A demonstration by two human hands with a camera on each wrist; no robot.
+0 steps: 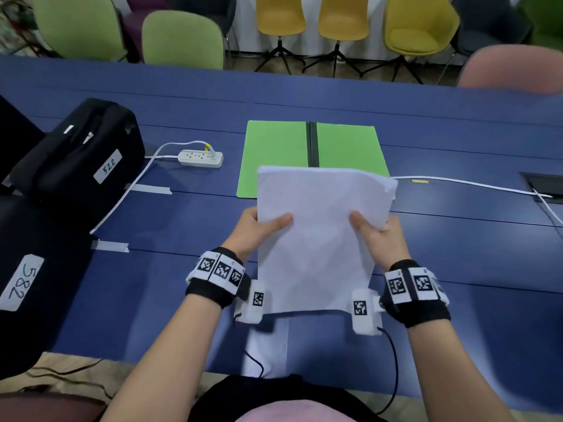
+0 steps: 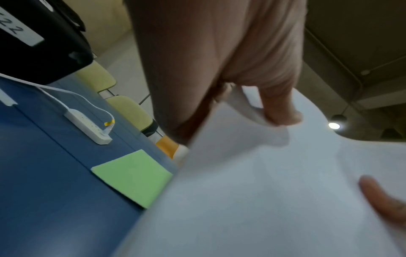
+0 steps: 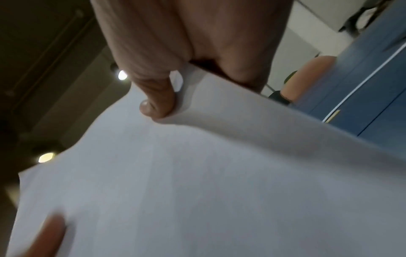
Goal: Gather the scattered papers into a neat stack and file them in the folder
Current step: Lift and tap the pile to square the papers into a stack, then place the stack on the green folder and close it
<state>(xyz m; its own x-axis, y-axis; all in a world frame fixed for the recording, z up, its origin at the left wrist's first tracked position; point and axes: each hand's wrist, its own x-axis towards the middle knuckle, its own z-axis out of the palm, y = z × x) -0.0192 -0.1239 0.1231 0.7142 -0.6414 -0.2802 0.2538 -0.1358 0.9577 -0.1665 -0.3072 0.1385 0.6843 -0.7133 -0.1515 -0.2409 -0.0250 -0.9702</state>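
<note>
A stack of white papers (image 1: 320,236) is held up off the blue table (image 1: 182,214), tilted toward me. My left hand (image 1: 259,226) grips its left edge, thumb on the front face. My right hand (image 1: 376,229) grips the right edge the same way. In the left wrist view the papers (image 2: 263,191) fill the lower right under my left hand (image 2: 252,87). The right wrist view shows the papers (image 3: 197,173) pinched by my right hand (image 3: 175,78). The green folder (image 1: 277,153) lies open flat just beyond the papers, its dark spine in the middle; a corner of the folder (image 2: 131,175) shows by the left wrist.
A white power strip (image 1: 201,158) with its cord lies left of the folder. Black cases (image 1: 85,150) labelled 522 and 582 stand at the left. A white cable (image 1: 472,184) runs right to a table hatch (image 1: 542,184). Chairs (image 1: 182,38) line the far side.
</note>
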